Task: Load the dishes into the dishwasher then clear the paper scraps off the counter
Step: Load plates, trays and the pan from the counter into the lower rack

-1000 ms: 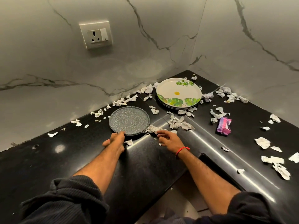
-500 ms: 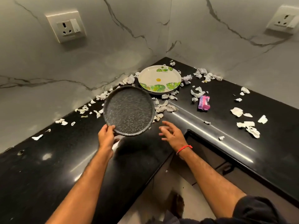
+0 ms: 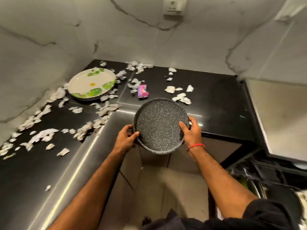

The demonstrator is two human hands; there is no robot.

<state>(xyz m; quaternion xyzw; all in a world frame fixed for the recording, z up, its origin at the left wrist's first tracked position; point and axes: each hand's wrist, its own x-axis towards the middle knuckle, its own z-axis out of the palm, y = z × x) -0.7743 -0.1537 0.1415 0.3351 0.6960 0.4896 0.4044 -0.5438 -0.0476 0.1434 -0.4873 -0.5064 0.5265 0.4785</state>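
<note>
Black speckled plate [image 3: 160,126] is pinched by both hands, left hand [image 3: 125,139] and right hand [image 3: 192,131], past the counter [image 3: 221,103] edge. Flowery plates [image 3: 92,84] wait in the corner, and paper scraps [image 3: 106,108] are not cleared yet.

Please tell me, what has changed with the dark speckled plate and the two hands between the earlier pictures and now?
The speckled plate was lifted off the counter and carried right, toward the person, past the counter edge. The left hand kept its grip; the right hand, earlier on the counter, now holds the opposite rim. The floral plates, paper scraps and pink wrapper stayed put.
</note>
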